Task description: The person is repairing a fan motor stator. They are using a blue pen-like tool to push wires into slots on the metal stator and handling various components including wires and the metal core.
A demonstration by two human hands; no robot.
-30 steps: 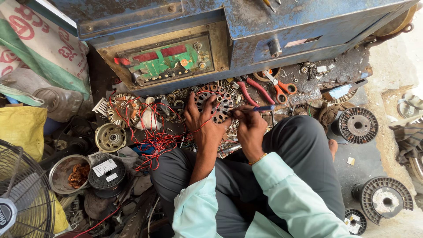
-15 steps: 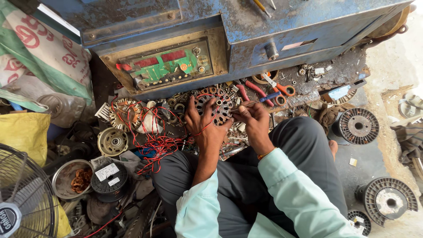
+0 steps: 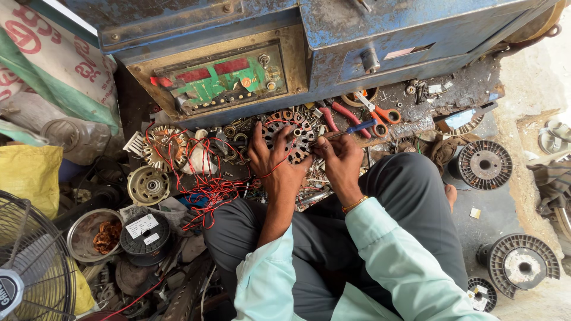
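- At the far left, a wire-guarded fan (image 3: pixel 24 267) stood beside a yellow sack (image 3: pixel 27 172), both pushed out to the edge of the clutter.
- Next came a metal bowl (image 3: pixel 89 235) holding copper scraps and a black wire spool (image 3: pixel 144 235), set within arm's reach on the floor.
- A wound stator (image 3: pixel 166 147) trailed loose red wires (image 3: pixel 208 190) toward the person's lap, apparently left spread so the leads stayed free.
- The left hand (image 3: pixel 275 163) gripped the round slotted stator core (image 3: pixel 289 135), fingers clenched over its near rim and a red lead; the core lay tilted against the clutter below the blue machine (image 3: pixel 333 35), probably braced there to steady it.
- The right hand (image 3: pixel 342 160) had its fingers closed around a thin blue-handled tool (image 3: pixel 351 129), its tip at the core's right edge.
- Red-handled pliers (image 3: pixel 345 113) and orange scissors (image 3: pixel 380 113) lay just behind, handles toward the worker.
- At right, empty ribbed spools (image 3: pixel 485 164) sat well apart on the floor.
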